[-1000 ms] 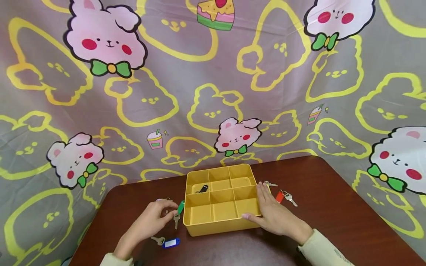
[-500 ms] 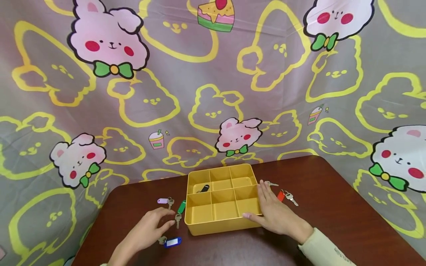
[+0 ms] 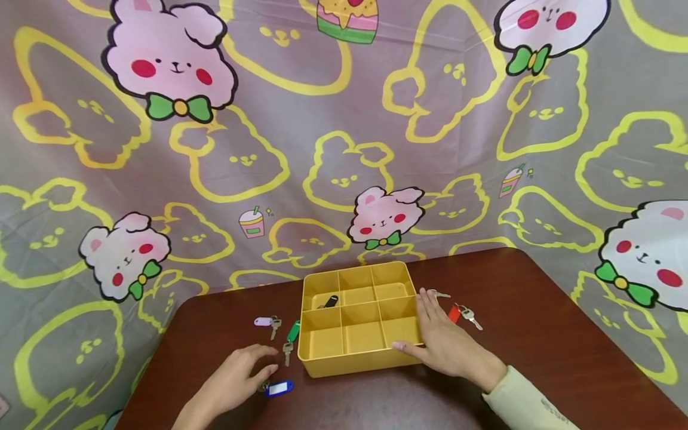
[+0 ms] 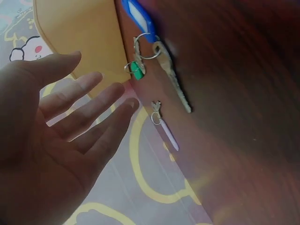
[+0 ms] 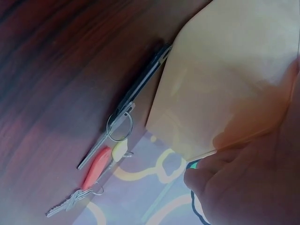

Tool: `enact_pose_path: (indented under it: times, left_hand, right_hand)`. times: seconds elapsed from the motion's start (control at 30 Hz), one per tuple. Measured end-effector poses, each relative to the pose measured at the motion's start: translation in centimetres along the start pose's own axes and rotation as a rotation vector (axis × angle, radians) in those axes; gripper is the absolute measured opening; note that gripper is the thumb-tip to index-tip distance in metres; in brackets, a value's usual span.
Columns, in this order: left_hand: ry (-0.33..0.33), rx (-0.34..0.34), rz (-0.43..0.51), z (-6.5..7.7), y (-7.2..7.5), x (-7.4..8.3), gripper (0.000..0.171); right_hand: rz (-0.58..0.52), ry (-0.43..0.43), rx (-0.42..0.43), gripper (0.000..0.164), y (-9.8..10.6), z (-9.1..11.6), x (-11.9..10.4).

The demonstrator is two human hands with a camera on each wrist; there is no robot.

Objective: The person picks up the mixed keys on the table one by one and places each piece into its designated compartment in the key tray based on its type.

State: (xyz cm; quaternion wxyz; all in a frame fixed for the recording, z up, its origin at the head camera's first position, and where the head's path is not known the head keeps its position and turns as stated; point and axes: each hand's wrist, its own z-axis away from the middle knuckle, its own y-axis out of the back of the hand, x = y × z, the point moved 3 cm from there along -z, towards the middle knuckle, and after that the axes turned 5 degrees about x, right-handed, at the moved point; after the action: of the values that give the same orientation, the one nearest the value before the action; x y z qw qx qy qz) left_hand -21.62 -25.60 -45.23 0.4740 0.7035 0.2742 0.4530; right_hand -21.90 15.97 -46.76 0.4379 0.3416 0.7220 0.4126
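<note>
My left hand (image 3: pixel 236 376) hovers left of the yellow divided box (image 3: pixel 360 364), fingers slightly bent and holding nothing. Just beyond its thumb lies a key with a blue tag (image 3: pixel 279 389); in the head view the hand covers most of that key. A green-tagged key (image 3: pixel 287 352) is beside the box's left wall, and a lilac-tagged key (image 3: pixel 276 327) lies farther back. My right hand (image 3: pixel 451 346) rests on the box's right side, fingers straight along the wall, thumb over the front rim. Inside the back-left compartment sits a black key tag (image 3: pixel 331 301).
Right of the box lie a red-tagged key (image 3: pixel 471 319) and another key (image 3: pixel 441 294). The right wrist view also shows a yellow tag (image 5: pixel 120 149) and a black-tagged key (image 5: pixel 140 79) beside the wall. A patterned cloth (image 3: pixel 301 179) hangs behind the brown table (image 3: pixel 516 298).
My left hand has drawn back toward the front, away from the green-tagged and lilac-tagged keys, uncovering the lilac one and covering most of the blue-tagged key. My right hand stays on the box.
</note>
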Motion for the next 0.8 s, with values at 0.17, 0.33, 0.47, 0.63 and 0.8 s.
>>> enact_pose_path:
  times: [0.17,0.33,0.47,0.63,0.8]
  left_hand:
    - [-0.013,0.022,-0.038,0.7,-0.1,-0.2,0.023]
    - [-0.019,0.016,-0.029,1.2,-0.1,-0.3,0.024]
    - [-0.015,-0.007,0.005,1.7,-0.4,-0.6,0.027]
    - [0.005,-0.04,0.052,2.0,-0.9,-1.0,0.029]
    - [-0.01,-0.009,-0.006,2.2,-1.3,-1.1,0.027]
  right_hand:
    - [-0.009,-0.007,-0.006,0.116,-0.1,0.1,0.0]
    - [-0.019,-0.014,-0.014,0.116,-0.1,0.1,0.1]
    - [-0.021,-0.014,-0.012,0.116,-0.2,0.0,0.1]
    - [-0.021,-0.008,-0.003,0.116,-0.2,-0.2,0.0]
    - [-0.024,-0.013,-0.018,0.116,-0.2,-0.2,0.1]
